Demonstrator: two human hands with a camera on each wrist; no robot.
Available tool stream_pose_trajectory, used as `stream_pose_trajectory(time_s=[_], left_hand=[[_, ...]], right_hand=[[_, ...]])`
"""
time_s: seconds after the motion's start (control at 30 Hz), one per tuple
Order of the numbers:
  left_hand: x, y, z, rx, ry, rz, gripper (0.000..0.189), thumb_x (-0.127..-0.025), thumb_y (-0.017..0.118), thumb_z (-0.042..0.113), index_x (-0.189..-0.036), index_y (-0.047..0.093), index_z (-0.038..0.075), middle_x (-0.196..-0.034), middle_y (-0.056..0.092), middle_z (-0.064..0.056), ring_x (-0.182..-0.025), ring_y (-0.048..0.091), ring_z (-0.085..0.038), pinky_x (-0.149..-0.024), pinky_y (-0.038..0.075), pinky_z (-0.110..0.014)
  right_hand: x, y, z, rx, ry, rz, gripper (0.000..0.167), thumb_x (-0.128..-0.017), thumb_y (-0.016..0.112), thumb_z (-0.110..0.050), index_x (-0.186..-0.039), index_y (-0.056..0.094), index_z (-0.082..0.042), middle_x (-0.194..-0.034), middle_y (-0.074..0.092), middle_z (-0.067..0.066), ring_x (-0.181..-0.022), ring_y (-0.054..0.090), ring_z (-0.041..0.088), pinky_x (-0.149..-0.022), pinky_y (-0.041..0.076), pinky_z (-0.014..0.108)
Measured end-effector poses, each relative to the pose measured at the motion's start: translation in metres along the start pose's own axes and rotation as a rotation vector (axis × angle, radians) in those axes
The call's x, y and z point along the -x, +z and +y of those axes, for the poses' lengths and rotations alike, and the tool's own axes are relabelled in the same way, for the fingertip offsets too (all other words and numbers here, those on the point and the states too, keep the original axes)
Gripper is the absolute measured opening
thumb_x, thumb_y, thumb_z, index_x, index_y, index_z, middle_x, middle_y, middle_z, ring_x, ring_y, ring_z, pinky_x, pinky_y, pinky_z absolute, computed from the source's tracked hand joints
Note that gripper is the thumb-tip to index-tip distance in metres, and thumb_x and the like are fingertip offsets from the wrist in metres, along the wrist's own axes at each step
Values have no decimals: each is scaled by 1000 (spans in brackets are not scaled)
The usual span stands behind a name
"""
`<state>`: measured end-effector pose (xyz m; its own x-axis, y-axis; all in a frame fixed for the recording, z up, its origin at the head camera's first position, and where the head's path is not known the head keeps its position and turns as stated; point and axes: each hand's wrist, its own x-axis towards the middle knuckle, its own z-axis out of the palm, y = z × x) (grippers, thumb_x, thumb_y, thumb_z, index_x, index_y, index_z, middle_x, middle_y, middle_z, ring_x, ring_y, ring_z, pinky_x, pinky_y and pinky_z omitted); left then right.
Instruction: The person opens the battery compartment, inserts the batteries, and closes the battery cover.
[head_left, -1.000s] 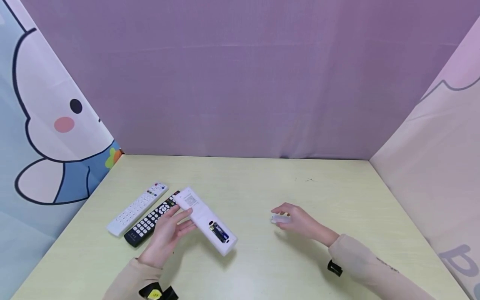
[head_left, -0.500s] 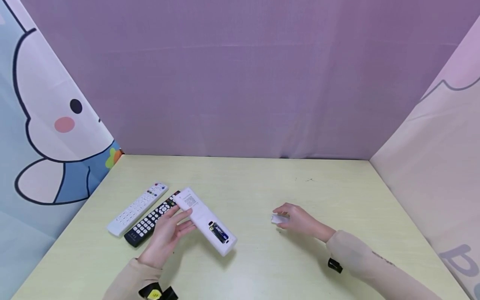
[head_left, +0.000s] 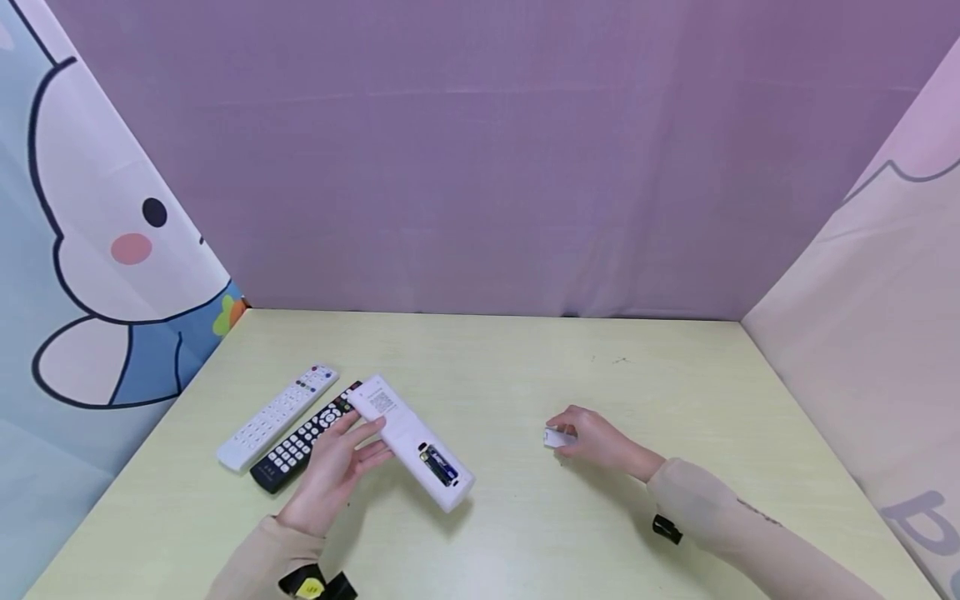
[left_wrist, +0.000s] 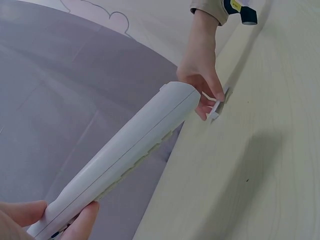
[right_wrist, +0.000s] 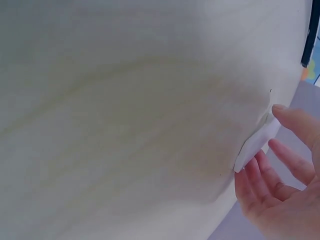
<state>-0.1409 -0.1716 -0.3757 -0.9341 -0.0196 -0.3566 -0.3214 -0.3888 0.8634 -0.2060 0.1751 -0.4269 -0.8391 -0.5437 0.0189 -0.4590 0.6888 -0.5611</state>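
My left hand (head_left: 327, 477) grips a white remote control (head_left: 401, 429), back side up and raised off the table. Its battery compartment is uncovered, and dark batteries (head_left: 437, 465) show inside. In the left wrist view the remote (left_wrist: 130, 140) slants up from my thumb and fingers, its edge turned to the camera. My right hand (head_left: 602, 442) pinches a small white battery cover (head_left: 556, 438) low over the table, to the right of the remote. The right wrist view shows the cover (right_wrist: 254, 149) between thumb and fingertips, close to the tabletop.
On the left of the pale wooden table (head_left: 495, 358) lie a white remote (head_left: 277, 417), buttons up, and a black remote (head_left: 300, 446), partly hidden by my left hand. A purple curtain (head_left: 480, 167) stands behind; printed cloth (head_left: 97, 200) flanks the left side.
My right forearm has shifted slightly left, the battery cover still pinched in that hand. My left hand and the remote it holds stay nearly still.
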Motion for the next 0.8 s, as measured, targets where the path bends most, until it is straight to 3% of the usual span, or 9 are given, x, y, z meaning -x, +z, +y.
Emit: stream_pose_trajectory(time_s=[0.3,0.5,0.8], left_hand=[[-2,-1,-1,11,-2,-1,65,-86,48,0,-140,11,0,-102,58,-7,-81,64,-18,-84,50,-32],[-2,0,-1,1,-1,0,65,-87,49,1,-140,12,0,-106,57,-10,-82,64,-19,-84,50,-32],[-1,4,-1,8,0,-10,62,-87,49,1,-139,16,1,-100,59,-7,-82,63,-18,-84,50,-32]], right_hand=[[-2,4,2,15,-12,27,32,-70,71,-5,-99,62,4,-83,57,3,-75,54,14,-63,48,18],[0,4,-1,-17,28,37,32,-71,70,-5,-101,62,3,-82,56,2,-75,52,13,-63,47,17],[1,2,-9,-92,9,50,35,-72,69,-2,-105,59,2,-83,56,4,-74,53,15,-60,49,17]])
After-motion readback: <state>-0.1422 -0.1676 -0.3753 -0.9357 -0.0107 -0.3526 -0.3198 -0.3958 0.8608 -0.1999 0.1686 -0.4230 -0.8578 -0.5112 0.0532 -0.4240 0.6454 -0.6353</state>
